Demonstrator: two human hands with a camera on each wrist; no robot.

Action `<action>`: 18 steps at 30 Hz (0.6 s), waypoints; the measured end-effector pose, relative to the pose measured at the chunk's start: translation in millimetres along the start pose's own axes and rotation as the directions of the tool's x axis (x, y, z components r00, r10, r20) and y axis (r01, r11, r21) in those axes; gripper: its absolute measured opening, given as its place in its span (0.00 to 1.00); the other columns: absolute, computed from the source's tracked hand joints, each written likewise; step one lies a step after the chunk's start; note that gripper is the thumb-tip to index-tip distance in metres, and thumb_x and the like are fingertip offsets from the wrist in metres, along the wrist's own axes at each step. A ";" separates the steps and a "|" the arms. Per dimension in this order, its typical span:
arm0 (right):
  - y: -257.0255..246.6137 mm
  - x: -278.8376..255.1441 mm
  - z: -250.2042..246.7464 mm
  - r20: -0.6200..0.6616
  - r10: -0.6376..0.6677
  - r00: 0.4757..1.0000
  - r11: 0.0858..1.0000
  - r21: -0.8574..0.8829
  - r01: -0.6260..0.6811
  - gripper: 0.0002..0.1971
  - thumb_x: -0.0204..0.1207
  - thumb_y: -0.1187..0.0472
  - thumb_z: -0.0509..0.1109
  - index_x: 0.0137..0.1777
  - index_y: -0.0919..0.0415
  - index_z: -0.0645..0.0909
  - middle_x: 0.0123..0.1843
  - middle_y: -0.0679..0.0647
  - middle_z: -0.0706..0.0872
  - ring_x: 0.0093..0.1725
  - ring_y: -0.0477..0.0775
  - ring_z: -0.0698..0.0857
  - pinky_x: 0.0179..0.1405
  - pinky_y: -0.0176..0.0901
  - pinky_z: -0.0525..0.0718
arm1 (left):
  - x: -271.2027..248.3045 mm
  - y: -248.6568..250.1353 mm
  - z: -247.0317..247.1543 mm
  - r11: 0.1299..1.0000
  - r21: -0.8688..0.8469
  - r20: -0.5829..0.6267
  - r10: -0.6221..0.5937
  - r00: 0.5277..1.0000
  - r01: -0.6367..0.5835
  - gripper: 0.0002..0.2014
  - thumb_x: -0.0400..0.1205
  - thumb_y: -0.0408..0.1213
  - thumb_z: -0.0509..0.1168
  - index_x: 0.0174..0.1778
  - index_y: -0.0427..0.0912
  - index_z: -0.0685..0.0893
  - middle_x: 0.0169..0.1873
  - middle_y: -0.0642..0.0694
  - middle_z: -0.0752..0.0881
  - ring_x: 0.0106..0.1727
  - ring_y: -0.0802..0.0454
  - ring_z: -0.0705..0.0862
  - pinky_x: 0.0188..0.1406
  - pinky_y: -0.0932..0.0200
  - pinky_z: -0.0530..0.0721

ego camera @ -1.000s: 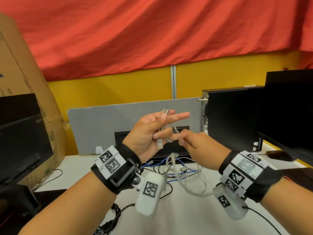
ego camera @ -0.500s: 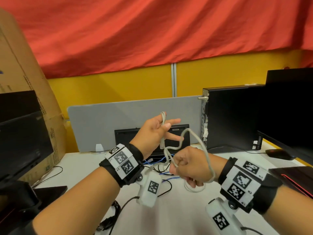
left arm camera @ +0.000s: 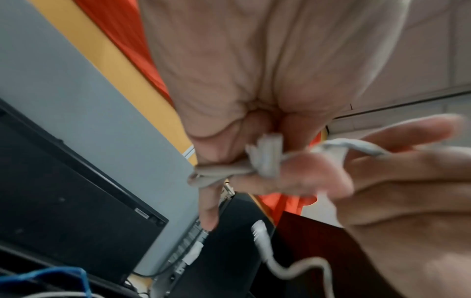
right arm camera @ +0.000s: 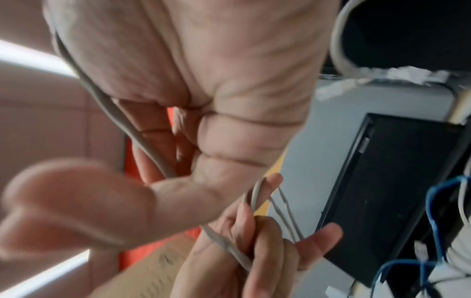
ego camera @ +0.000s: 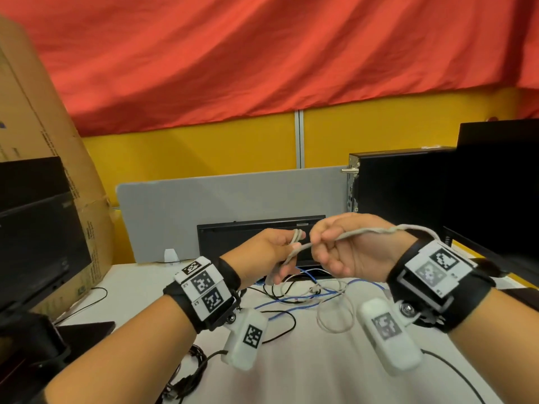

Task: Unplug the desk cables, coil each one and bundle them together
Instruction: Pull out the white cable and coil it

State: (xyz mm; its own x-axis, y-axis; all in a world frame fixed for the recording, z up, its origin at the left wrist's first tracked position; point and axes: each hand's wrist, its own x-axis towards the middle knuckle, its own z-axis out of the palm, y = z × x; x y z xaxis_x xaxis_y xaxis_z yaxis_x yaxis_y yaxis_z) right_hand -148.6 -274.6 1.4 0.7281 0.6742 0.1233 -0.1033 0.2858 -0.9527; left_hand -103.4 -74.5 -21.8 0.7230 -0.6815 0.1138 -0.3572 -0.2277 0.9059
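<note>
- Left hand (ego camera: 264,253): fingers curled round a small bundle of loops of the grey cable (ego camera: 344,235), pinched near the fingertips; the left wrist view shows the folded loops (left arm camera: 265,159) bunched against the palm.
- Right hand (ego camera: 354,249): closed round the running length of the same cable, just beside the left hand; the cable passes through the fist and trails back over the wrist.
- Change: a second ago the left hand was raised with fingers spread as a former for the loops, and half a second ago the right was low, carrying a wide loop. Now both hands are level and nearly touching, left fingers folded over the loops, right drawing the strand across them.
- Reading: looks like a switch from coiling to cinching a wrap round the coil. This cable seems close to finished; bundling has not begun.
- Slack: a grey loop (ego camera: 335,314) lies on the white desk (ego camera: 306,368) below the hands, so some length remains to take up.
- Count, cables in view: one grey in hand; one blue cable (ego camera: 294,301) loose mid-desk, with thin black leads tangled alongside, number unclear; one black coil (ego camera: 186,374) by the front edge.
- Count, other: two hands, two wrist cameras, one black box (ego camera: 259,231) at the back edge.
- Whether the blue cable is unplugged cannot be told.
</note>
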 end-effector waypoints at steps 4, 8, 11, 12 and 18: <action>0.2 1.3 -7.4 0.001 -0.038 0.999 0.987 0.154 0.037 0.12 0.76 0.68 0.57 0.43 0.68 0.84 0.34 0.64 0.86 0.28 0.56 0.86 0.26 0.41 0.85 | -3.6 7.4 5.1 0.970 -0.244 0.047 0.002 0.999 0.010 0.20 0.90 0.44 0.51 0.39 0.46 0.84 0.18 0.50 0.65 0.17 0.55 0.64 0.52 0.46 0.85; 8.8 6.1 -12.5 -0.282 -0.122 0.952 0.923 0.320 0.213 0.17 0.73 0.72 0.55 0.40 0.70 0.88 0.34 0.65 0.86 0.28 0.55 0.87 0.25 0.40 0.86 | -6.0 6.5 2.9 0.894 -0.447 0.102 0.036 0.994 0.014 0.24 0.88 0.53 0.54 0.59 0.35 0.85 0.17 0.54 0.63 0.16 0.57 0.61 0.40 0.55 0.80; 15.7 10.3 -17.7 -0.404 -0.126 0.906 0.904 0.329 0.272 0.19 0.71 0.77 0.54 0.43 0.74 0.88 0.38 0.67 0.87 0.31 0.55 0.89 0.25 0.37 0.86 | -7.8 2.9 -0.7 0.849 -0.528 0.116 0.047 0.992 0.022 0.25 0.85 0.55 0.58 0.60 0.35 0.85 0.17 0.54 0.63 0.16 0.58 0.61 0.36 0.58 0.79; 16.6 11.6 -19.2 -0.422 -0.103 0.901 0.928 0.286 0.240 0.19 0.72 0.78 0.52 0.46 0.74 0.87 0.38 0.67 0.86 0.30 0.54 0.88 0.24 0.37 0.85 | -8.4 2.3 -1.5 0.842 -0.539 0.108 0.048 0.993 0.018 0.25 0.84 0.55 0.59 0.61 0.35 0.85 0.17 0.54 0.62 0.16 0.59 0.61 0.35 0.58 0.79; 29.2 12.1 -11.4 -0.493 0.079 0.866 0.935 -0.264 -0.236 0.13 0.78 0.75 0.56 0.51 0.71 0.84 0.32 0.59 0.81 0.26 0.52 0.78 0.24 0.40 0.78 | -3.9 7.6 -4.9 0.766 -0.637 -0.149 -0.019 0.989 -0.081 0.27 0.84 0.53 0.60 0.59 0.29 0.85 0.16 0.53 0.58 0.15 0.59 0.57 0.24 0.62 0.75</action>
State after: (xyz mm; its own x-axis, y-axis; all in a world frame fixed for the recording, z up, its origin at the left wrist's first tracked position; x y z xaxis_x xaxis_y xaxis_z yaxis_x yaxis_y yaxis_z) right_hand -135.1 -265.9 -28.1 0.9568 0.2706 -0.1059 -0.0895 -0.0723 -0.9934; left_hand -106.1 -70.1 -13.3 0.8096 -0.5658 0.1561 0.0445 0.3244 0.9449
